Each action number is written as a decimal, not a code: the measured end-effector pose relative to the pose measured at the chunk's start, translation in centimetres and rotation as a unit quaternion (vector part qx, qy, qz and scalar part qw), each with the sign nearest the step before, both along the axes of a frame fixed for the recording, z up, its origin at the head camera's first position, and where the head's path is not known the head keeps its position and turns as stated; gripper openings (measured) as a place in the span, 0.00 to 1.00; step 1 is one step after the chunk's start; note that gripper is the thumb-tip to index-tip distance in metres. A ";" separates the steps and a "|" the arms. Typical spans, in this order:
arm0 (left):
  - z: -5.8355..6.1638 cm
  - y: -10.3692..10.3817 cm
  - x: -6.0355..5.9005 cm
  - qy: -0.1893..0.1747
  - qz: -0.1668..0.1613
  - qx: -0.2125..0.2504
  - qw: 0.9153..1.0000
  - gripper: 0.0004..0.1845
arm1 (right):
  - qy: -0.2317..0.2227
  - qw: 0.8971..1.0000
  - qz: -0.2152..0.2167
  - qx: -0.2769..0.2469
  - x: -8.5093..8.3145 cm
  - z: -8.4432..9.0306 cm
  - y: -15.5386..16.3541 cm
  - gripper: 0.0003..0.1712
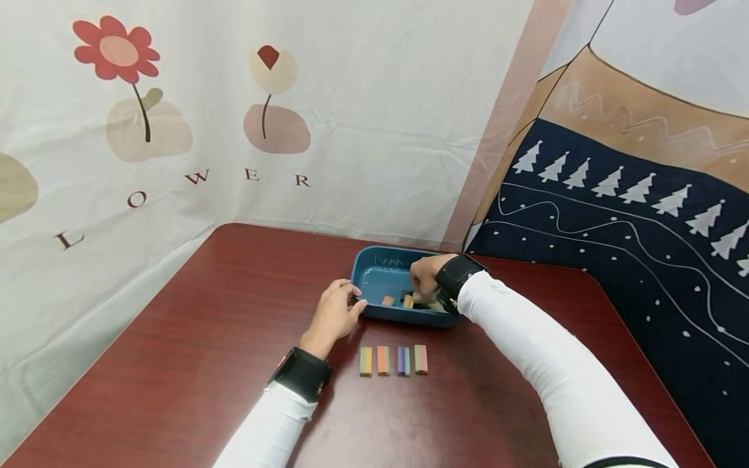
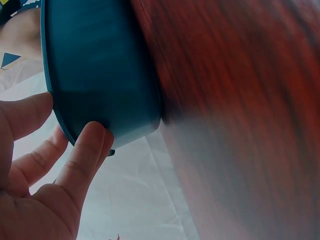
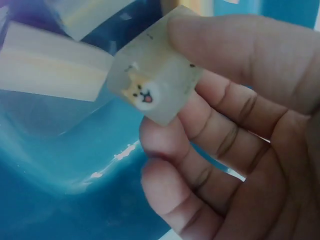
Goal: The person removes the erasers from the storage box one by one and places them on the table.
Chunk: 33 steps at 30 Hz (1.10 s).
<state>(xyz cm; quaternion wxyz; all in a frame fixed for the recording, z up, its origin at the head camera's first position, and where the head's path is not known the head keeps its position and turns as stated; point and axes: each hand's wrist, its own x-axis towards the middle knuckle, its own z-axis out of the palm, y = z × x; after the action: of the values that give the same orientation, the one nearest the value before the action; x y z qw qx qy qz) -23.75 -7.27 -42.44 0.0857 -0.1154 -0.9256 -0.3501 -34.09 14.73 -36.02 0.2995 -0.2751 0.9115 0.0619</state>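
In the head view my right hand [image 1: 426,273] reaches into a blue plastic bin [image 1: 374,257]. Thumb and fingers pinch a small pale, translucent block [image 3: 160,75] with a cartoon dog face printed on it, seen in the right wrist view over the bin's inside. My left hand [image 1: 336,311] grips the bin at its near left corner, fingers at the rim and against the outer wall [image 2: 105,75]. Other pale blocks [image 3: 55,65] lie in the bin, along with an orange one [image 1: 388,300] and a yellow one [image 1: 408,301]. My right hand and wrist cover part of its contents.
In front of the bin, several two-tone blocks stand in a row on the dark red table [image 1: 263,279]: yellow-green [image 1: 365,361], orange-green [image 1: 383,361], purple-blue [image 1: 404,361] and pink-green [image 1: 420,359]. A printed cloth [image 1: 363,130] hangs behind the table.
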 end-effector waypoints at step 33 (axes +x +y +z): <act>0.2 0.2 0.2 -0.022 0.006 0.002 1.000 0.12 | 0.106 0.935 -0.039 -0.336 6.6 0.4 5.5 0.11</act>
<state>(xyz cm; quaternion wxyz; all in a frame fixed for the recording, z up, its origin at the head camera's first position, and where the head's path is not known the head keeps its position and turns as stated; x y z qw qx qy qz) -23.56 -7.12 -42.26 0.0681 -0.1017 -0.9273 -0.3537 -27.46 20.21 -35.58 0.0934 -0.3156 0.9157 -0.2306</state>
